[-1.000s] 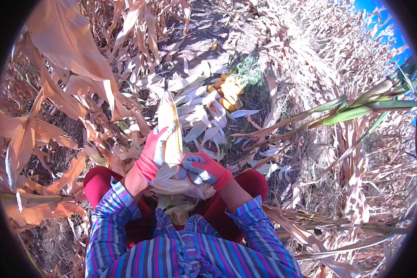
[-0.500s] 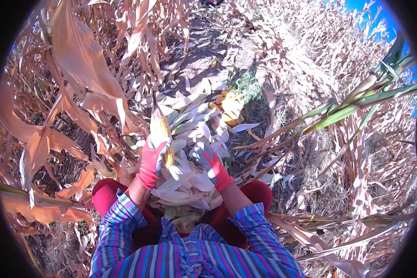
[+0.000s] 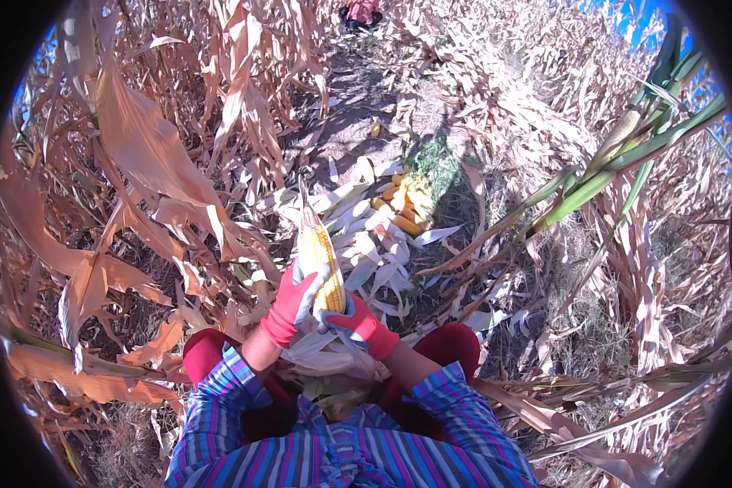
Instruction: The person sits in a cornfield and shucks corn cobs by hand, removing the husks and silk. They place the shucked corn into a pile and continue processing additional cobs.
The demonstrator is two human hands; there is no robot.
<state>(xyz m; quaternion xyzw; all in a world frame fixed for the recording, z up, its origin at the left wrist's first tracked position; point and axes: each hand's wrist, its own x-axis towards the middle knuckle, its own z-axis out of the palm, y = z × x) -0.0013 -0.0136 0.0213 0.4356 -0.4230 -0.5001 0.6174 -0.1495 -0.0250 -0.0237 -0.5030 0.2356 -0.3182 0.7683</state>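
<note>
An ear of corn point(image 3: 327, 259) stands tilted in front of me, its yellow kernels bare along the right side. Pale husk still covers its left side and runs to a dry brown tip. My left hand point(image 3: 296, 302), in a red and grey glove, is wrapped round the middle of the ear from the left. In a matching glove, my right hand point(image 3: 359, 324) closes on the ear's lower end. Loose pale husks point(image 3: 370, 244) are heaped beyond and below the hands.
Several husked yellow ears point(image 3: 405, 213) lie in a pile ahead, beside a green weed point(image 3: 433, 167). Dry corn stalks point(image 3: 150, 154) crowd the left. A bent green stalk point(image 3: 577, 199) reaches in from the right. Another person point(image 3: 360, 11) is at the far top.
My right hand has moved in from the right and taken hold of the ear's lower end. My left hand has brought the ear rightward and lower. The view has tipped up slightly, showing the far person.
</note>
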